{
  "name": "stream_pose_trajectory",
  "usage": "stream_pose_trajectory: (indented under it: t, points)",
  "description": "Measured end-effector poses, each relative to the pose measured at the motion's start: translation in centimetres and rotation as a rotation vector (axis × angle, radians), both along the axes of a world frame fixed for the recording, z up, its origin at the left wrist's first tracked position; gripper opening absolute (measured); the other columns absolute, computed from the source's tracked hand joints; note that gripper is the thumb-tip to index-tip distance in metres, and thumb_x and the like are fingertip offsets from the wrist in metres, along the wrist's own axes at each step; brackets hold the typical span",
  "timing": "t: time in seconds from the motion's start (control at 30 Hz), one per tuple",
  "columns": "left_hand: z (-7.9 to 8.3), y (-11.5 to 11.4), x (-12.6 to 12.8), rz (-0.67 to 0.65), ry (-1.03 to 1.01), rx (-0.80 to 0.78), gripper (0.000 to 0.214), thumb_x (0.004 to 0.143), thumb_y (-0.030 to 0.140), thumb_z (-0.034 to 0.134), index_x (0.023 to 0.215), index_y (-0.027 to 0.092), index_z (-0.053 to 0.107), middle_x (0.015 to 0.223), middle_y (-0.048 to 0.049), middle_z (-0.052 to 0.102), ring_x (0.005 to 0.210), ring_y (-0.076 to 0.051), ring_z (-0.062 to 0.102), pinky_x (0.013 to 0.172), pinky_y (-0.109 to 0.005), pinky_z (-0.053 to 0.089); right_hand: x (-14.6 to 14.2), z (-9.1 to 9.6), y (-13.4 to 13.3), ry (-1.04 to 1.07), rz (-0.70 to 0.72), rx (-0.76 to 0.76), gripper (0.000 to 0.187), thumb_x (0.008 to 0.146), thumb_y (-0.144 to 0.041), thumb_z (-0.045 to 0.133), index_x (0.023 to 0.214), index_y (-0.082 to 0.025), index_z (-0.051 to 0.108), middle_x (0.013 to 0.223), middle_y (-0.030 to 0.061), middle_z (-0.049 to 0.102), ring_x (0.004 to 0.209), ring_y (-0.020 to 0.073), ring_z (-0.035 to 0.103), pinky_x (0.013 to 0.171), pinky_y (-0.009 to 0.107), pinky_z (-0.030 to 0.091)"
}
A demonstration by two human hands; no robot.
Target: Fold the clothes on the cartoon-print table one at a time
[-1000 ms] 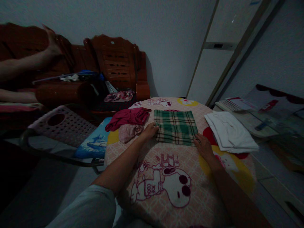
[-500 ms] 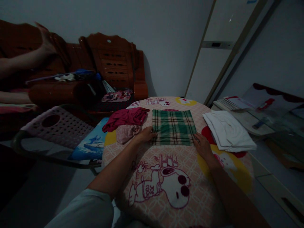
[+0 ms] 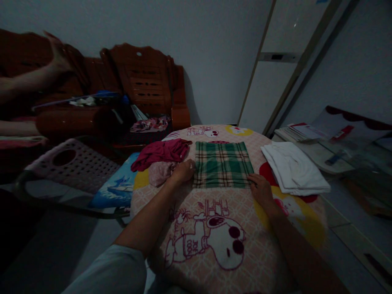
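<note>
A green plaid cloth (image 3: 222, 165), folded into a flat rectangle, lies on the round table's patterned cover (image 3: 260, 265). At its left edge my left hand (image 3: 185, 170) is closed, the fingers bunched in a pinch on the border. My right hand (image 3: 261, 188) rests at the lower right edge, fingers stretched out and touching the fabric, not closed round it. Just beyond my left hand lie a crumpled pale pink cloth (image 3: 159, 173) and a dark magenta garment (image 3: 163, 152). To the right of my right hand sits a folded white cloth (image 3: 295, 169).
A chair with a woven pink back (image 3: 76, 163) and a blue cushion (image 3: 116, 185) stands at the left. Behind it is a wooden bench (image 3: 150, 81), with another person's bare leg (image 3: 36, 77) raised at far left. Papers (image 3: 301, 132) lie on a side table at right.
My left hand has shifted slightly left and its fingers have bunched up, with the plaid cloth's lower left corner drawn a little left. My right hand has barely moved.
</note>
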State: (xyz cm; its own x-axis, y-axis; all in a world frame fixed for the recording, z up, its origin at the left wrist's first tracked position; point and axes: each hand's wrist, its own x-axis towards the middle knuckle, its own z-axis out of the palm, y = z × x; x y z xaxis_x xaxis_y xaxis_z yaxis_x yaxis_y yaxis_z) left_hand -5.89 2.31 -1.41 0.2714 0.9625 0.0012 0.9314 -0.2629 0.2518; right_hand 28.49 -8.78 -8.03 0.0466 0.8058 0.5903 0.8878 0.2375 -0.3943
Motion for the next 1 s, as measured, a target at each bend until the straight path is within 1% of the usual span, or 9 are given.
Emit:
stream_pose_trajectory:
  t: [0.1,0.23,0.37,0.57,0.67,0.73,0.83,0.9,1.0]
  points:
    - [0.8,1.2,0.2,0.083,-0.014,0.048,0.032,0.093,0.035,0.046,0.113,0.017,0.063,0.110,-0.0134,0.071,0.108,-0.027,0.066,0.089,-0.032,0.049,-0.2,0.3,0.0,0.017,-0.010,0.002,0.034,0.069,-0.010,0.049,0.089,-0.018,0.075,0.105,0.0130,0.073,0.101,0.0271,0.065,0.094,0.046,0.052]
    - [1.0,2.9,1.8,0.132,-0.068,0.063,0.042,0.089,0.041,0.055,0.123,0.016,0.056,0.118,-0.0153,0.068,0.114,-0.027,0.063,0.091,-0.032,0.048,-0.4,1.0,-0.5,0.012,-0.009,0.069,0.026,0.070,-0.010,0.048,0.075,-0.020,0.071,0.092,0.0089,0.074,0.091,0.0243,0.066,0.087,0.041,0.053]
    - [-0.1,3.5,3.3,0.171,-0.055,0.082,0.039,0.091,0.031,0.052,0.127,0.019,0.051,0.116,-0.0133,0.068,0.110,-0.028,0.064,0.088,-0.034,0.049,-0.5,1.4,-1.0,-0.039,-0.004,0.038,0.022,0.071,-0.010,0.047,0.067,-0.021,0.066,0.078,0.0067,0.071,0.079,0.0223,0.064,0.079,0.036,0.051]
    - [-1.5,4.3,3.0,0.189,-0.061,0.189,0.032,0.094,0.025,0.043,0.122,0.018,0.056,0.111,-0.0141,0.068,0.106,-0.028,0.064,0.088,-0.037,0.049,-0.6,1.7,-1.2,-0.043,-0.037,-0.039,0.021,0.073,-0.013,0.046,0.062,-0.022,0.061,0.073,0.0070,0.068,0.076,0.0221,0.061,0.075,0.033,0.048]
    - [-1.5,5.7,3.0,0.122,-0.134,0.257,0.030,0.093,0.023,0.044,0.115,0.017,0.063,0.116,-0.0140,0.066,0.108,-0.026,0.063,0.093,-0.035,0.048,-0.8,2.1,-1.3,-0.036,-0.044,-0.047,0.022,0.075,-0.014,0.045,0.063,-0.023,0.062,0.072,0.0069,0.068,0.075,0.0227,0.061,0.075,0.034,0.049]
    - [-1.5,6.9,3.4,-0.005,-0.188,0.288,0.030,0.093,0.022,0.044,0.112,0.016,0.067,0.117,-0.0124,0.065,0.111,-0.023,0.061,0.098,-0.033,0.046,-1.2,2.5,-1.3,-0.010,-0.050,-0.031,0.024,0.076,-0.014,0.045,0.068,-0.023,0.065,0.075,0.0068,0.069,0.078,0.0230,0.063,0.077,0.035,0.050]
    - [-1.6,8.7,4.0,-0.185,-0.193,0.242,0.031,0.092,0.022,0.046,0.111,0.016,0.070,0.118,-0.0107,0.066,0.116,-0.021,0.058,0.105,-0.031,0.042,-1.8,3.2,-0.4,0.030,-0.001,-0.017,0.026,0.081,-0.015,0.046,0.083,-0.021,0.071,0.086,0.0075,0.073,0.085,0.0231,0.066,0.082,0.036,0.052]
    - [-1.9,9.8,4.3,-0.205,-0.183,0.208,0.033,0.092,0.022,0.047,0.115,0.016,0.070,0.120,-0.0111,0.066,0.117,-0.022,0.058,0.106,-0.032,0.041,-2.2,3.6,1.0,0.034,0.072,-0.036,0.026,0.085,-0.020,0.047,0.094,-0.020,0.072,0.095,0.0086,0.074,0.091,0.0230,0.067,0.085,0.037,0.053]
    - [-2.4,11.3,4.2,-0.154,-0.173,0.198,0.036,0.089,0.020,0.049,0.120,0.016,0.067,0.124,-0.0112,0.065,0.119,-0.022,0.057,0.108,-0.033,0.040,-2.3,3.5,4.3,-0.003,0.157,-0.075,0.028,0.089,-0.024,0.048,0.103,-0.018,0.072,0.102,0.0101,0.074,0.096,0.0233,0.067,0.089,0.039,0.052]
